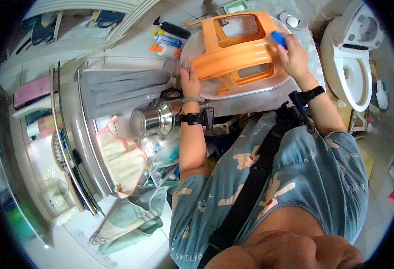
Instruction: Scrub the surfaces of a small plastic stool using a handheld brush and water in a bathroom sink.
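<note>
On the grey counter (280, 6): green soap dish (227, 9), round dish (301, 25), white basin (210, 90) — an orange stool (233, 59) seemingly resting in it.

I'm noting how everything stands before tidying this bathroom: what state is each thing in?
Orange stool: held over the washbasin; which way up is unclear
Left hand: closed on the stool's edge
Right hand: closed on a blue scrubber
Washbasin: partly covered by the stool
Toilet lid: raised
Pink-edged towel: hanging
Green striped towel: hanging
White soap: lying on a dish
</note>
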{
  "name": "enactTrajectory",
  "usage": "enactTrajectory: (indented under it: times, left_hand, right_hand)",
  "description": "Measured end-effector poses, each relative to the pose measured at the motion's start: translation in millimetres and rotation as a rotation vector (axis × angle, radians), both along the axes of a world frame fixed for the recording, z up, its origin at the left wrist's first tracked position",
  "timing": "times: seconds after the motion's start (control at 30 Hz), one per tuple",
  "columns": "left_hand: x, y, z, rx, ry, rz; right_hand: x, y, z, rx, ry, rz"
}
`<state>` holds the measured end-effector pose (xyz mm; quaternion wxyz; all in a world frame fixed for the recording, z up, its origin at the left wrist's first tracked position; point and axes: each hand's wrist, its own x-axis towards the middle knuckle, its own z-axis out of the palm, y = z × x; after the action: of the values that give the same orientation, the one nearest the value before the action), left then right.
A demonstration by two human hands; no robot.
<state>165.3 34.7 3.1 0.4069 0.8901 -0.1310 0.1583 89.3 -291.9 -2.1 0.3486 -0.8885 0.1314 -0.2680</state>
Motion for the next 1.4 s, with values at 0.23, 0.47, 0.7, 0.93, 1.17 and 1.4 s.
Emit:
enactTrajectory:
  times: [0.23,0.47,0.7,0.93,1.17,1.4]
  left_hand:
    - [-23,26,-114,-0.699,0.583,0.004]
    - [-46,-31,-90,0.089,0.406,-0.277]
    - [-41,-46,-24,-0.063,0.320,-0.277]
    - [-35,-58,15,-0.361,0.277,-0.331]
    - [-29,-58,11,-0.095,0.155,-0.296]
    - [-51,-60,41,-0.610,0.561,-0.188]
  right_hand:
    - [4,74,15,-0.663,-0.060,0.884]
    - [8,86,14,-0.536,-0.148,0.723]
    - [20,90,34,-0.541,-0.242,0.745]
    - [18,95,43,-0.443,-0.336,0.688]
    - [46,55,58,-0.242,-0.253,0.341]
    - [30,24,94,-0.371,-0.019,0.343]
